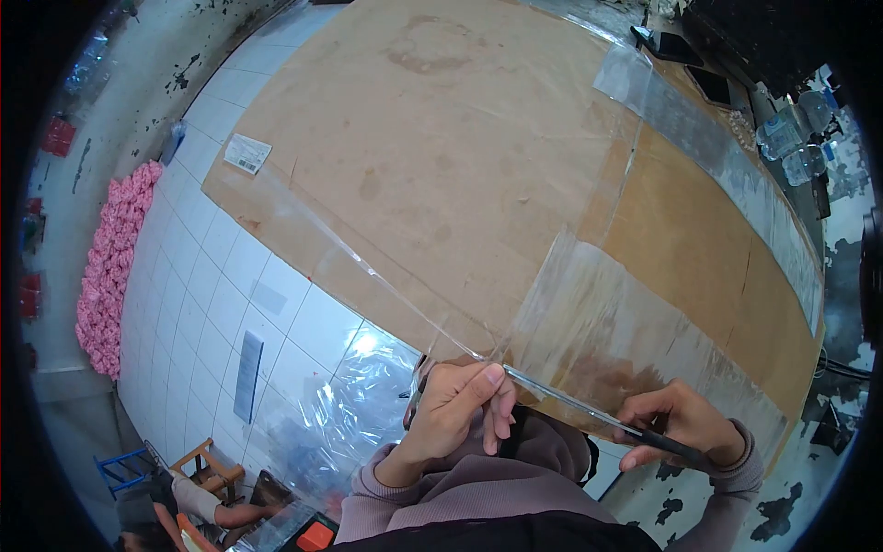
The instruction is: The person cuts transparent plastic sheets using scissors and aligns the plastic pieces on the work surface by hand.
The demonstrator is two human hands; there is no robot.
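Observation:
My right hand [676, 423] is closed round the black handle of a thin metal tool [570, 399]. The shaft points up and left to my left hand [464, 405], whose thumb and index finger pinch at its tip. What lies between those fingertips is too small to make out. Both hands are at the near edge of a large brown cardboard sheet [414, 175], which has clear tape [368, 267] along it and a wide worn tape patch [598, 313] near my hands.
Phones [710, 87] and plastic bottles [786, 133] stand at the upper right. Clear plastic wrap [331, 405] lies on the white tiled floor [216, 267]. Pink knitted material [118, 267] is at the left. Another person [216, 506] sits at the lower left.

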